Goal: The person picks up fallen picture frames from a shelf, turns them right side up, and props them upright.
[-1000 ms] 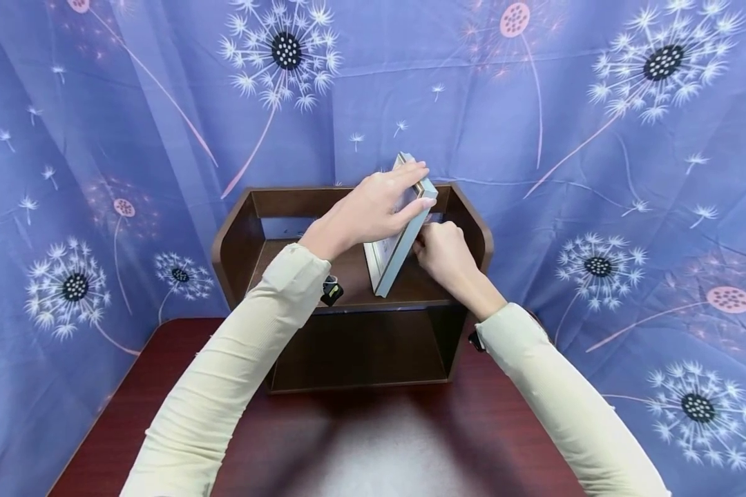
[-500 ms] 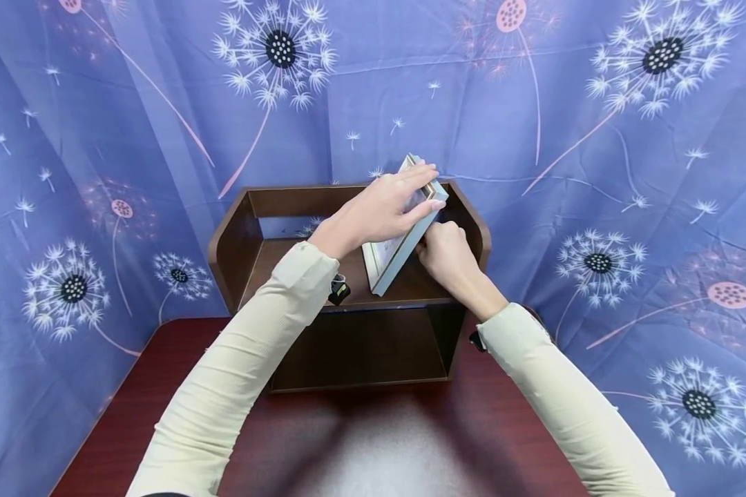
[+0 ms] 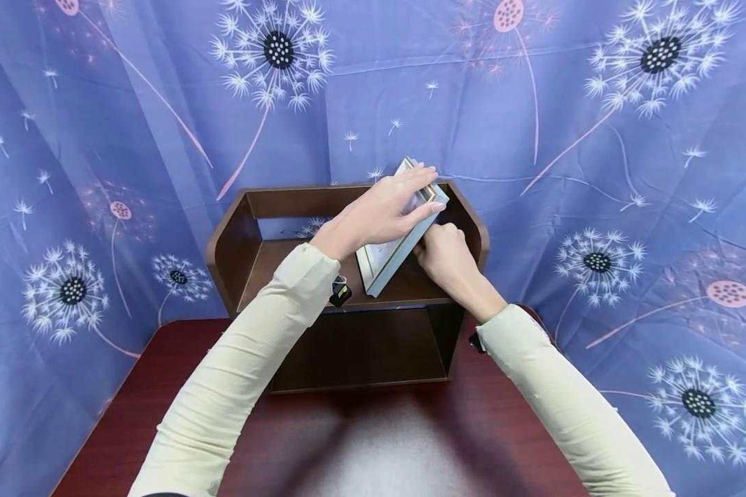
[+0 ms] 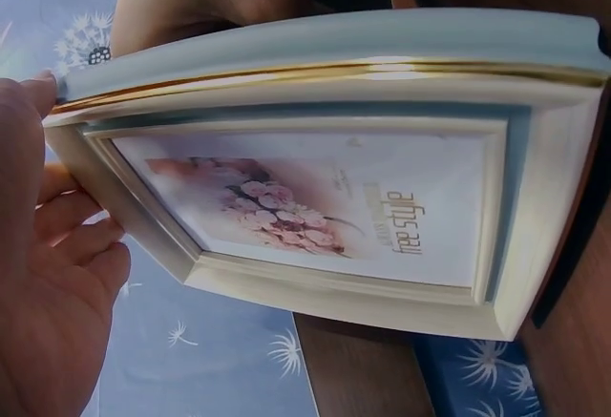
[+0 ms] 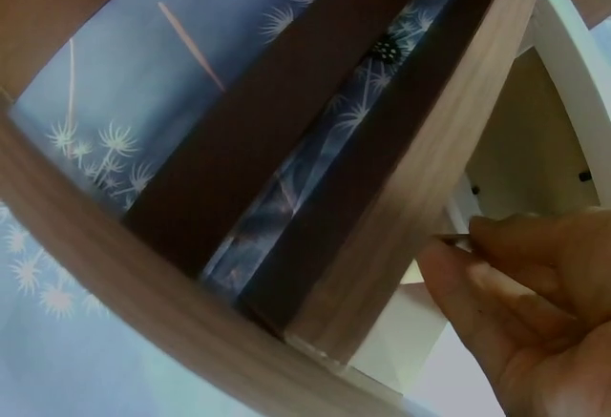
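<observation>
Pale grey-blue picture frame with the gold inner trim (image 3: pixel 393 240) has leaned a touch further toward the right wall of the dark brown wooden desktop shelf (image 3: pixel 236 241) over the last second, bottom edge parked on the shelf's upper board; looks like you're only fine-tuning the lean, not moving it anywhere. Your left hand (image 3: pixel 379 210) grips it over the top edge, fingers laid flat and close together down the glass side. Your right hand (image 3: pixel 445 257) is behind the frame, and its wrist view shows fingertips (image 5: pixel 496 245) pinching some thin little metal piece at the back panel — can't tell if that's a stand tab or a clip. Most of the frame's back is hidden, and the gold lettering over the pink flower print (image 4: pixel 272 212) is too blurry to read.
</observation>
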Demonstrator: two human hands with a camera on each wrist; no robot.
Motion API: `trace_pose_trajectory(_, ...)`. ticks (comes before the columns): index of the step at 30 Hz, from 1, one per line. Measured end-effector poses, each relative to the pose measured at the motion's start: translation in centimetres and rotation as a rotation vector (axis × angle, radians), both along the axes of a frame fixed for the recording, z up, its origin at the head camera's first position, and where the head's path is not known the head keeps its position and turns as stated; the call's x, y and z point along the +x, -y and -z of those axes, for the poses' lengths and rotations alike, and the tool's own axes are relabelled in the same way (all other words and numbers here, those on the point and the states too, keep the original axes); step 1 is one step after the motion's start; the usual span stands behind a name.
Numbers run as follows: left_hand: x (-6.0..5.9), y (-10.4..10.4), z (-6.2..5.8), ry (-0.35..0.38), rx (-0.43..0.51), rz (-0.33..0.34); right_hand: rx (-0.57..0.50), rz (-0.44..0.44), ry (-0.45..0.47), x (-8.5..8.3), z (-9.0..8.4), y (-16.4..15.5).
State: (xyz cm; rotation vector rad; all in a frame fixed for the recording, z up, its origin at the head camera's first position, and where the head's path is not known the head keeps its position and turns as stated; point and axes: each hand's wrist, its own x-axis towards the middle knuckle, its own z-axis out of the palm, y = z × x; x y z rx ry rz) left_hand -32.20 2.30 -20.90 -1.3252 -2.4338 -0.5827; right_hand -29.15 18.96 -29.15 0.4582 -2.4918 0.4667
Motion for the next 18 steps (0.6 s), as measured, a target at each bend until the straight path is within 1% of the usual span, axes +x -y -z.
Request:
trace_pose_trajectory(3, 0.1, 0.4, 0.0, 0.026, 0.029, -0.014, -0.007, -0.019, 0.025, 0.0, -0.2, -0.1)
trace_pose_trajectory(7, 0.1, 1.5, 0.1, 0.055, 0.114, -0.044, -0.008, -0.020, 0.058, 0.4, -1.0, -0.4)
trace_pose_trajectory(10, -0.2, 2.6, 0.1, 0.114, 0.194, -0.059, -0.022, -0.014, 0.061, 1.2, -1.8, -0.4)
trace_pose_trajectory(12, -0.6, 3.3, 0.1, 0.178, 0.232, -0.081, -0.046, -0.016, 0.049, 1.8, -2.4, -0.4)
trace_pose_trajectory(14, -1.1, 4.0, 0.2, 0.253, 0.270, -0.105, -0.074, -0.022, 0.063, 2.4, -3.1, -0.5)
trace_pose_trajectory(18, -2.4, 5.2, 0.9, 0.371, 0.316, -0.167, -0.146, -0.020, 0.161, 3.7, -4.8, -1.1)
